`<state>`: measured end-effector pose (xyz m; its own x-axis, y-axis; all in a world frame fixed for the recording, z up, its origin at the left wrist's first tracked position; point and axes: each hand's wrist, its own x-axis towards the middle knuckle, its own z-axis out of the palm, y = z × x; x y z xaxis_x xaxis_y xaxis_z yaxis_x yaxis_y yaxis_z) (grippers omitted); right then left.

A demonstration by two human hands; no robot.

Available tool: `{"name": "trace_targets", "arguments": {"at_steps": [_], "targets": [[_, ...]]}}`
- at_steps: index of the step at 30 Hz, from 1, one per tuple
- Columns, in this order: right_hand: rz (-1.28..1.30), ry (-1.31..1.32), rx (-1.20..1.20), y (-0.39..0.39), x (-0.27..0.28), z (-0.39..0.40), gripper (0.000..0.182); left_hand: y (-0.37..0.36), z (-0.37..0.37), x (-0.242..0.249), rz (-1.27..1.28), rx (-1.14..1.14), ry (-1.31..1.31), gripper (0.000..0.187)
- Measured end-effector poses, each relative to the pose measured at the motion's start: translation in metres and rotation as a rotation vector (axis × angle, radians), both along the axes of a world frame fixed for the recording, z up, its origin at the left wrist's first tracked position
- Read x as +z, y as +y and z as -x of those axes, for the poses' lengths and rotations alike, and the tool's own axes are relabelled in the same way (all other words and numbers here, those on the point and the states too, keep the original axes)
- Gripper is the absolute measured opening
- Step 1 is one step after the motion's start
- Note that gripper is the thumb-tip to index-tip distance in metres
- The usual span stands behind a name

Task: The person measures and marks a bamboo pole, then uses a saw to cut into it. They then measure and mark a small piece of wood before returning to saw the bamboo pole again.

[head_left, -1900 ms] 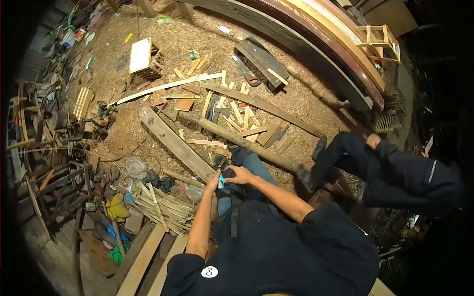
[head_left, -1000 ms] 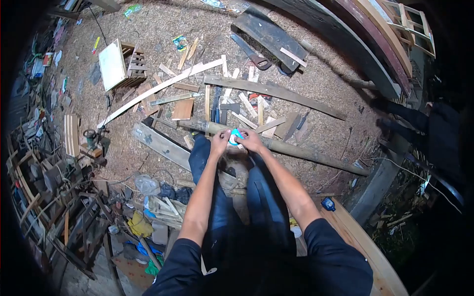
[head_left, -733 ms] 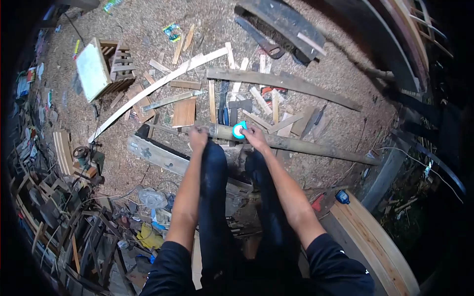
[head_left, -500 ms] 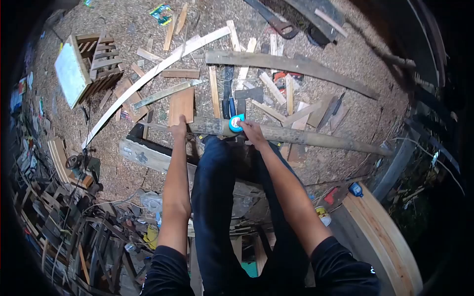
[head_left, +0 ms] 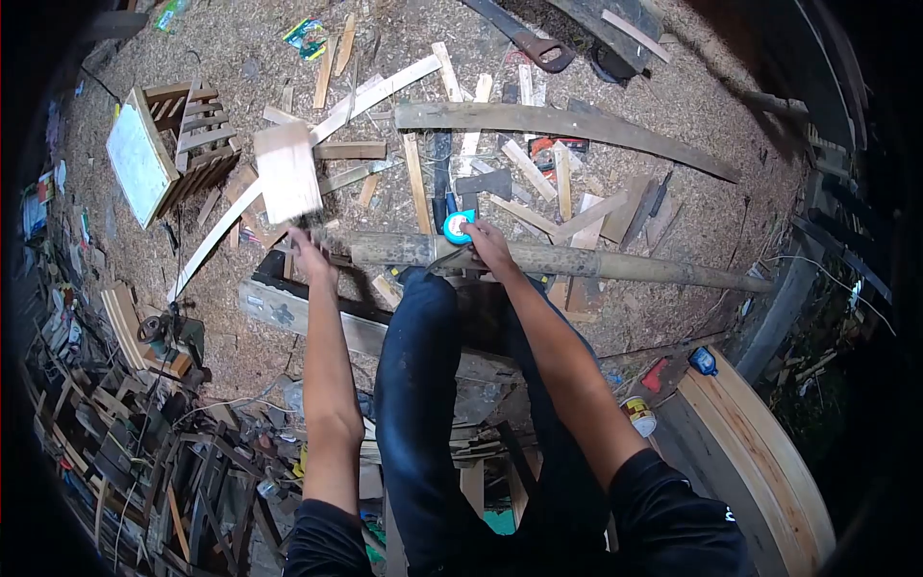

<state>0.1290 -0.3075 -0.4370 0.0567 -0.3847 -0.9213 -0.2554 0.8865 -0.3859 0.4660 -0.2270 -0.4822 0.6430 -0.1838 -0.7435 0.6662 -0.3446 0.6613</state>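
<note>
My right hand point(head_left: 490, 248) is closed on a turquoise tape measure point(head_left: 459, 227), just above a long round wooden pole point(head_left: 558, 260) lying across in front of my knees. Out to the left, my left hand point(head_left: 312, 258) is smeared by motion. A flat rectangular board point(head_left: 286, 173), also blurred, is just beyond its fingertips; whether they still touch it cannot be made out. Beyond the tape measure lies a hammer or axe-like tool with a dark head point(head_left: 484, 184).
Offcuts and a long curved plank point(head_left: 567, 122) lie on the chip-covered ground. A handsaw point(head_left: 538, 48) lies at the far side, a slatted wooden crate point(head_left: 173, 149) at left. Scrap wood is piled at lower left; a thick timber point(head_left: 760, 462) lies at lower right.
The board has moved left and away from the pole, and it looks paler and larger. My left hand has moved left with it. The right hand keeps the tape measure in nearly the same place.
</note>
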Motion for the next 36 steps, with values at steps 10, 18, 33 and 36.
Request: {"name": "trace_targets", "arguments": {"at_steps": [10, 18, 33, 36], "targets": [[0.245, 0.004, 0.021, 0.012, -0.034, 0.012, 0.033, 0.024, 0.061, -0.085, -0.77, -1.117, -0.608, 0.067], [0.395, -0.061, -0.196, -0.001, -0.01, 0.009, 0.027, -0.045, 0.044, -0.035, -0.478, -0.922, -0.491, 0.057], [0.923, 0.344, -0.089, -0.147, -0.058, -0.003, 0.042, -0.262, 0.045, -0.059, 0.035, -1.21, -0.47, 0.047], [1.03, 0.399, 0.025, -0.144, -0.064, 0.0, 0.046, -0.265, 0.054, -0.052, 0.019, -1.398, -0.699, 0.05]]}}
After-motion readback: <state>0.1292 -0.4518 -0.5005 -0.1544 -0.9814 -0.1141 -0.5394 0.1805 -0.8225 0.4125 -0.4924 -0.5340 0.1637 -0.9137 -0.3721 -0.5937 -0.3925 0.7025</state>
